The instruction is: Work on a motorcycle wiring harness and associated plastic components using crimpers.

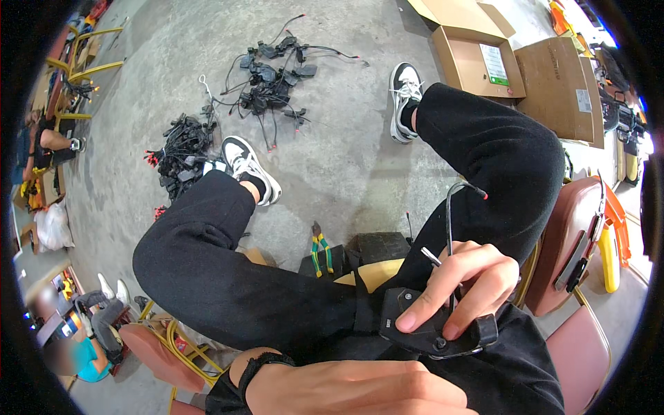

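Note:
My right hand point(477, 280) is closed on a flat black plastic housing point(415, 319) above my lap, fingertips pressed onto its face. Small screws show on the housing, and a curved clip-like end point(487, 332) sticks out at its right. A black cable point(449, 214) with a red tip rises past my fingers. A thin metal rod point(431, 256) pokes out beside the same hand; its other end is hidden. Below, my left hand point(360, 387), with a black band at the wrist, is bent with its back up. Its fingertips, and anything in them, are out of sight.
Black cabled parts lie on the concrete floor in a loose pile point(270, 79) and a bundled pile point(183, 155). Green-and-yellow pliers point(320, 252) rest between my legs. An open cardboard box point(460, 59) stands front right. Chairs point(564, 242) flank me; another person point(93, 353) sits at left.

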{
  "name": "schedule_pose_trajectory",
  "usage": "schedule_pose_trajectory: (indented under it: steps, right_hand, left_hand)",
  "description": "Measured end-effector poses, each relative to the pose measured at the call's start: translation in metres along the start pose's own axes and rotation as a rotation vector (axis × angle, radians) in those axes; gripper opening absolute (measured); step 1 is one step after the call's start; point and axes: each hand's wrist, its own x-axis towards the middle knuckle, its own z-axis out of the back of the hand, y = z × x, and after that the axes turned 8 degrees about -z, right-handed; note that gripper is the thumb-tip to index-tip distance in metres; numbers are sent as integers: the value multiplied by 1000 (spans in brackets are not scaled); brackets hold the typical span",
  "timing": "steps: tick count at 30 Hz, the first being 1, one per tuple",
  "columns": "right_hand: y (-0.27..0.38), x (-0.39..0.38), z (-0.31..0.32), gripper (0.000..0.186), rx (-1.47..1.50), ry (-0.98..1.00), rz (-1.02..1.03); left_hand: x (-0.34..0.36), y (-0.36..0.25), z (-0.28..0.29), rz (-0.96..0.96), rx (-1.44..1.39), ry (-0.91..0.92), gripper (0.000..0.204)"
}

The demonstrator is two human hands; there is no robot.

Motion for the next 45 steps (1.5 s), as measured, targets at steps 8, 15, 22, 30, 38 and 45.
schedule_pose_trajectory:
  steps: [8, 15, 22, 30, 38, 45]
  right_hand:
    - [0, 0, -1, 6, -1, -1, -6]
    - [-9, -3, 1, 13, -4, -33, 71]
    - [16, -12, 7, 6, 303, -107, 51]
    - [22, -8, -9, 22, 386, -553, -83]
    - [7, -7, 1, 25, 456, -465, 139]
    - [5, 3, 5, 25, 564, -380, 205]
  left_hand:
    - [0, 1, 0, -13, 2, -24, 34]
    - [-7, -6, 32, 128, 2, 73, 32]
    - [-42, -11, 103, 287, -13, 534, 23]
    - [-88, -33, 162, 567, 215, 257, 26]
    - [-90, -33, 178, 480, 243, 166, 29]
    - [-92, -21, 186, 482, 230, 216, 33]
